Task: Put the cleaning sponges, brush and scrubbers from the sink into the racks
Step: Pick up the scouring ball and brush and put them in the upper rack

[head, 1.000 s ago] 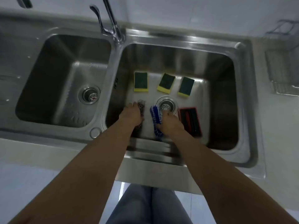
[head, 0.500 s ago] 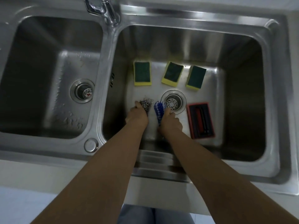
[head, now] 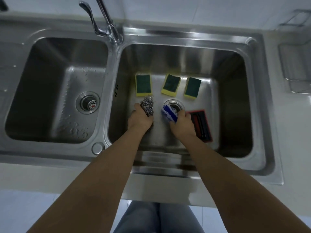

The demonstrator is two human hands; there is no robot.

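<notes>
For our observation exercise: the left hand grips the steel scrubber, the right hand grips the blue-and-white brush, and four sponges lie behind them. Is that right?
Not quite. The head view shows three sponges, not four. The left hand does grip the steel scrubber, and the right hand the blue-and-white brush.

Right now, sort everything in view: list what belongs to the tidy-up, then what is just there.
Part of the job:
- steel wool scrubber, in the left hand
- blue and white brush, in the right hand
- three green and yellow sponges
- red and black item
- wire rack

Just there:
- tap
- left basin
- drain strainer
</notes>
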